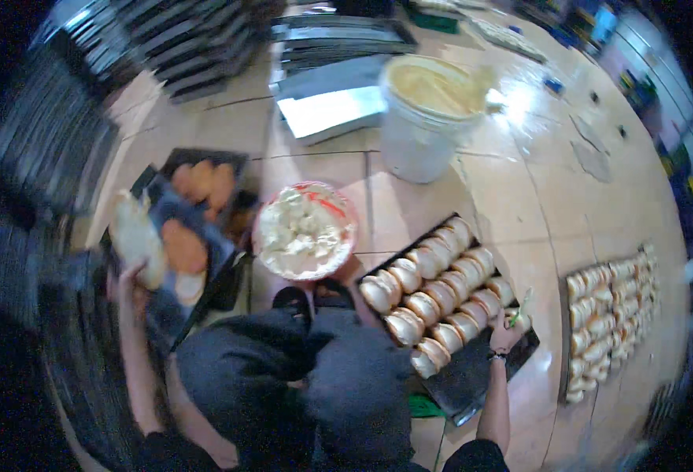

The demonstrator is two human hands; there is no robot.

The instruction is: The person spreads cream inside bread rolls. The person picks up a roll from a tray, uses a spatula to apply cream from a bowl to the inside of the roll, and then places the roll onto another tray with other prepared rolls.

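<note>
My left hand (pixel 131 285), blurred, is closed on the lower edge of a pale, long oval piece of bread (pixel 136 236). It is held tilted at the left, beside a dark tray (pixel 228 271) with brown buns (pixel 183 245). My right hand (pixel 506 333) is closed around a thin green-and-white utensil (pixel 523 305), whose exact kind is unclear. That hand is at the right edge of a black baking tray (pixel 464 389), against the end of a row of cream-filled buns (pixel 441 295). Between my hands stands a red bowl (pixel 345 259) of white cream (pixel 299 232).
Beyond the bowl is a white bucket (pixel 417 149) of beige cream. A second tray of filled buns (pixel 612 315) lies on the tiled floor at the right. Stacks of dark trays (pixel 51 134) rise at the left, with more trays (pixel 334 51) at the back.
</note>
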